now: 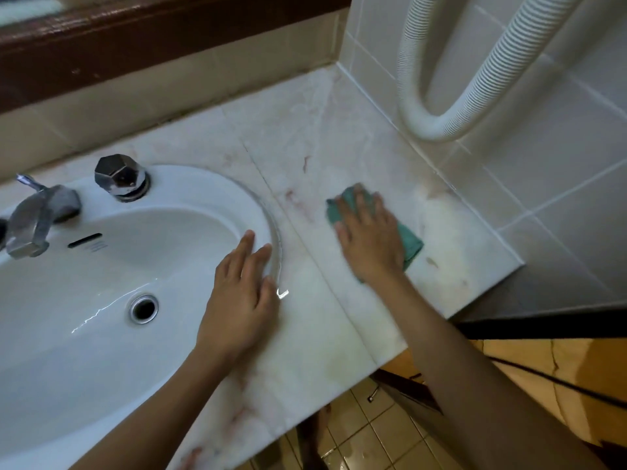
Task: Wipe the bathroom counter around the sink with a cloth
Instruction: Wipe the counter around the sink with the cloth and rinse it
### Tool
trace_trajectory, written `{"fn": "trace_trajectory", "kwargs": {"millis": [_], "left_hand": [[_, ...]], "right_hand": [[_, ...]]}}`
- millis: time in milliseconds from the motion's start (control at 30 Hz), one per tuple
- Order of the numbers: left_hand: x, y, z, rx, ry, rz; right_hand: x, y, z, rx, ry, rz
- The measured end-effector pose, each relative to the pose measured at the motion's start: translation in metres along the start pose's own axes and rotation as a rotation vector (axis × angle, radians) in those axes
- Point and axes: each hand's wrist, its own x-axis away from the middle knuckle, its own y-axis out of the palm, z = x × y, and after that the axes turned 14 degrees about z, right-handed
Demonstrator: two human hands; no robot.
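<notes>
We begin with the pale veined marble counter, which runs from the white oval ceramic sink to the tiled side wall, with reddish streaks and dull smudges across its right-hand stretch. A white ribbed plastic hose loops down the wall above the counter's far right corner, clear of the surface. At the sink's back edge stand a chrome spout tap and a faceted chrome knob. Our left hand lies flat on the sink's right rim where it meets the counter, fingers straight and close together, gripping nothing; we judge it a brace. Our right hand presses palm-down with spread fingers on the small teal cloth, which is bunched under the palm and shows beyond the fingertips and at the wrist side, near the counter's right edge. The hand looks blurred, so we take it as wiping. To do this step well, we should keep the cloth spread so it covers more marble, lean weight through the palm, and work overlapping strokes from the back seam at the wall toward the front edge, lingering on the reddish streaks and the brown marks by the right edge. The curved joint beside the sink rim seems not yet reached.
</notes>
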Motion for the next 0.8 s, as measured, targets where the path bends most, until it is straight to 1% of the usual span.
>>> {"fn": "trace_trajectory", "kwargs": {"millis": [67, 100, 133, 200, 300, 367, 400, 433, 467, 567, 600, 633, 667, 700, 800], "left_hand": [[0.000, 0.000, -0.002, -0.003, 0.020, 0.003], [0.001, 0.001, -0.003, -0.004, 0.027, 0.006], [0.000, 0.001, -0.005, -0.003, 0.025, 0.011], [0.000, 0.002, -0.005, -0.003, 0.023, 0.019], [0.000, 0.002, -0.003, -0.016, 0.018, 0.023], [0.001, 0.002, -0.002, -0.017, 0.013, 0.020], [0.001, 0.002, -0.001, -0.016, 0.013, 0.020], [0.001, 0.002, -0.001, -0.014, 0.013, 0.020], [0.001, 0.002, -0.001, -0.012, 0.013, 0.023], [0.002, 0.002, -0.003, -0.005, 0.022, 0.023], [0.002, 0.002, -0.003, -0.002, 0.022, 0.024], [0.002, 0.002, -0.004, -0.001, 0.021, 0.028], [0.002, 0.002, -0.004, 0.001, 0.019, 0.034], [0.002, 0.003, -0.004, 0.002, 0.017, 0.038], [0.001, 0.004, -0.005, -0.004, 0.024, 0.044]], "right_hand": [[0.049, -0.008, -0.017, -0.035, -0.150, -0.047], [0.069, -0.014, -0.014, -0.035, -0.179, -0.064], [0.084, -0.020, -0.002, -0.027, -0.165, -0.072], [0.093, -0.029, 0.036, 0.023, -0.005, -0.029], [0.075, -0.033, 0.088, 0.104, 0.344, 0.004], [0.060, -0.030, 0.091, 0.106, 0.492, 0.020], [0.057, -0.029, 0.084, 0.107, 0.513, 0.031], [0.057, -0.028, 0.073, 0.105, 0.490, 0.027], [0.060, -0.027, 0.060, 0.096, 0.423, 0.010], [0.090, -0.029, 0.028, 0.041, 0.115, -0.063], [0.100, -0.031, 0.028, 0.019, 0.043, -0.083], [0.107, -0.033, 0.033, 0.001, 0.010, -0.087], [0.110, -0.034, 0.043, -0.012, 0.024, -0.064], [0.109, -0.035, 0.055, -0.009, 0.082, -0.028], [0.098, -0.034, 0.093, 0.043, 0.356, 0.041]]}}
